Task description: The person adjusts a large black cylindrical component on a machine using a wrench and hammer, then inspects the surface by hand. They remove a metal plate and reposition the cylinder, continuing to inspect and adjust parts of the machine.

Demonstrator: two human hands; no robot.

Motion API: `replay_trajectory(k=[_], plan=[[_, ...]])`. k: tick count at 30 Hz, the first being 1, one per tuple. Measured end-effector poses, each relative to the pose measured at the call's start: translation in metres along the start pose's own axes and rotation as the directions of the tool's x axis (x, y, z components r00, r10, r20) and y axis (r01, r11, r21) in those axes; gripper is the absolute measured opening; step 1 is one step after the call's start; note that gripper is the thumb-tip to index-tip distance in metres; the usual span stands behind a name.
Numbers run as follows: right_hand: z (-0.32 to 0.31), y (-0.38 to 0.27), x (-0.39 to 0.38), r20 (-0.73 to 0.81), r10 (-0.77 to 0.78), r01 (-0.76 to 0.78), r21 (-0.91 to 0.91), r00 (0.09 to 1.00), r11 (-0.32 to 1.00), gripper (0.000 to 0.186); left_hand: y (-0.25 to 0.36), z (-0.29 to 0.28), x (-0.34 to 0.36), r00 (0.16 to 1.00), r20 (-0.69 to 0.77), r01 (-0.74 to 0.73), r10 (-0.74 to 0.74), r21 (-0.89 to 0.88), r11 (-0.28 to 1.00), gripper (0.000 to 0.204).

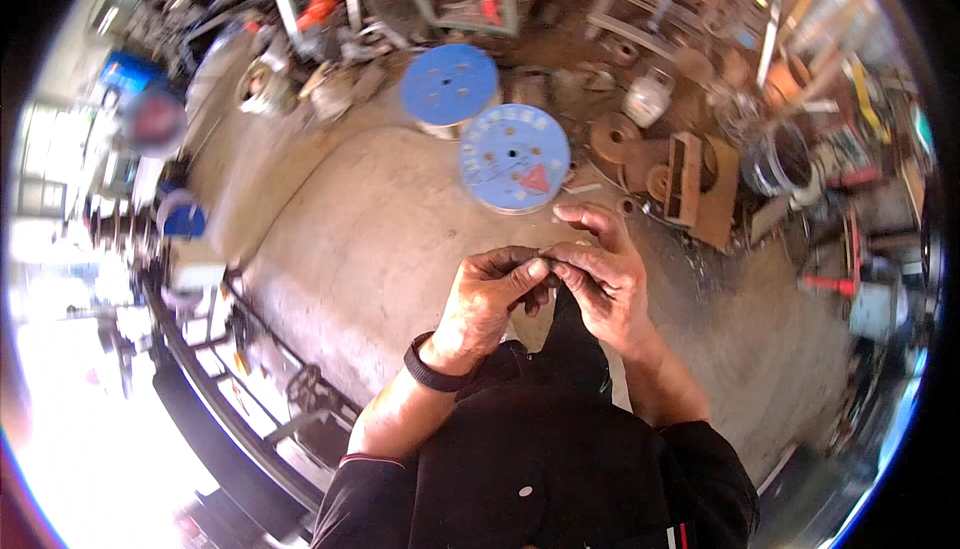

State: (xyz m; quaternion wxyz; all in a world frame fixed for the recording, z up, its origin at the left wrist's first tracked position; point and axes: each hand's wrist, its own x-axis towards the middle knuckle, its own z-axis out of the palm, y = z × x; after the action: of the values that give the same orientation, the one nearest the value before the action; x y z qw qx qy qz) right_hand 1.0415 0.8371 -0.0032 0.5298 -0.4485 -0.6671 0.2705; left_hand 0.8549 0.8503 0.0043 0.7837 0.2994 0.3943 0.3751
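The left hand (487, 294) and right hand (612, 284) meet at pinched fingertips, neither nearer; whether they grasp anything cannot be told.

black short-sleeved top (540, 434), small white oval (526, 491) on its front, white and red stripes (684, 536), red-trimmed left sleeve (358, 494), black left wristband (432, 366)

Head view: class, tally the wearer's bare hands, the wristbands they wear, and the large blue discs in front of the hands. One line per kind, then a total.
Left hand and right hand: 2
Black wristband: 1
Nearer blue disc and farther blue disc: 2
Total: 5
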Motion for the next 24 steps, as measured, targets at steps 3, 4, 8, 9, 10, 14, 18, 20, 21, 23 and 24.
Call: replay_trajectory(k=[3,4,8,9,10,14,18,20,21,23,24], plan=[[0.058,-0.037,0.012,0.185,-0.101,0.091,0.061,0.978,0.994,0.024,0.022,-0.049,-0.059,0.992,-0.128,-0.026,0.001,-0.196,0.98,0.017],[0.075,-0.047,0.016,0.242,-0.124,0.106,0.088,0.962,0.991,0.025,0.027,-0.062,-0.075,0.991,-0.132,-0.063,0.029,-0.262,0.963,0.017],[0.122,-0.075,0.027,0.399,0.012,-0.179,0.382,0.917,0.907,0.024,0.038,-0.092,-0.113,0.975,-0.175,-0.207,0.14,-0.464,0.861,0.015],[0.133,-0.083,0.033,0.443,-0.01,-0.185,0.393,0.896,0.901,0.025,0.037,-0.1,-0.118,0.967,-0.196,-0.241,0.165,-0.479,0.844,0.015],[0.139,-0.084,0.037,0.448,-0.039,-0.132,0.346,0.893,0.929,0.025,0.034,-0.107,-0.116,0.963,-0.195,-0.261,0.186,-0.502,0.825,0.014],[0.171,-0.087,0.077,0.48,-0.239,0.169,0.184,0.844,0.968,0.031,0.047,-0.121,-0.114,0.911,-0.343,-0.367,0.23,-0.418,0.831,0.02],[0.197,-0.077,0.117,0.501,-0.481,0.468,0.162,0.72,0.869,0.03,0.068,-0.13,-0.11,0.85,-0.439,-0.391,0.289,-0.16,0.906,0.029],[0.215,-0.07,0.133,0.519,-0.548,0.526,0.206,0.656,0.825,0.026,0.077,-0.142,-0.113,0.845,-0.412,-0.427,0.34,-0.138,0.894,0.032],[0.227,-0.076,0.141,0.5,-0.565,0.515,0.25,0.657,0.82,0.02,0.077,-0.151,-0.116,0.845,-0.406,-0.448,0.347,-0.185,0.875,0.033],[0.248,-0.08,0.152,0.522,-0.56,0.476,0.301,0.643,0.826,0.021,0.075,-0.161,-0.124,0.82,-0.457,-0.481,0.345,-0.222,0.848,0.034],[0.262,-0.082,0.16,0.538,-0.557,0.456,0.323,0.633,0.829,0.021,0.08,-0.162,-0.129,0.79,-0.513,-0.495,0.336,-0.21,0.843,0.034]])
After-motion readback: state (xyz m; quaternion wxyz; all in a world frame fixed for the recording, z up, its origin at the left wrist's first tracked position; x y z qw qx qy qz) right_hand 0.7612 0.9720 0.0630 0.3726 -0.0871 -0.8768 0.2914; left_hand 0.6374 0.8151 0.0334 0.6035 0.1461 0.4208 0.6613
